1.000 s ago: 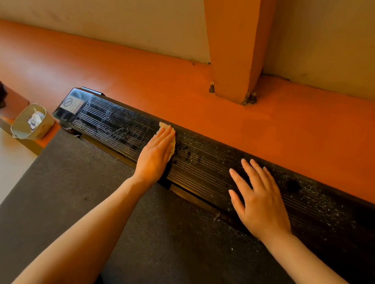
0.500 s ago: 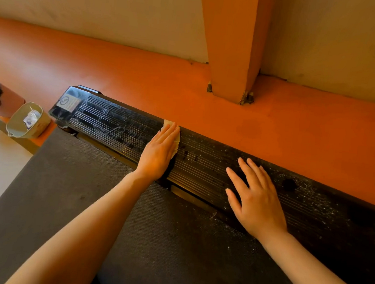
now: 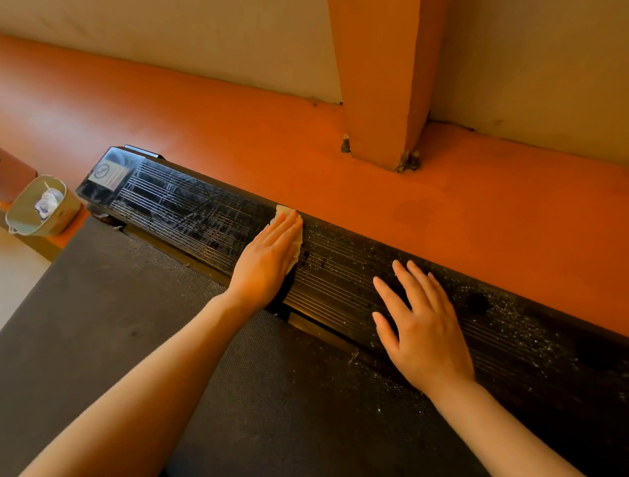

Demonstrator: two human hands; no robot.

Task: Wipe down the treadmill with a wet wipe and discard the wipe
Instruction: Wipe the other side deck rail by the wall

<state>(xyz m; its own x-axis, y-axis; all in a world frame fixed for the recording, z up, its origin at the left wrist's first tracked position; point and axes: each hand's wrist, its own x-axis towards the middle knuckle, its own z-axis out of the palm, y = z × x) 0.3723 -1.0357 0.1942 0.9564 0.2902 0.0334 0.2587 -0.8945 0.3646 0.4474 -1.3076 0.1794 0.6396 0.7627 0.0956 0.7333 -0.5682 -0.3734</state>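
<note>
We pressed the wet wipe (image 3: 291,232) under our flat left hand (image 3: 266,262) on the treadmill's ribbed side rail (image 3: 194,214), right hand (image 3: 424,331) splayed beside; a small bin (image 3: 57,214) stood past the rail's far end.

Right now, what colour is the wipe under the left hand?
Pale cream or off-white wipe, peeking past the left hand in the head view.
</note>
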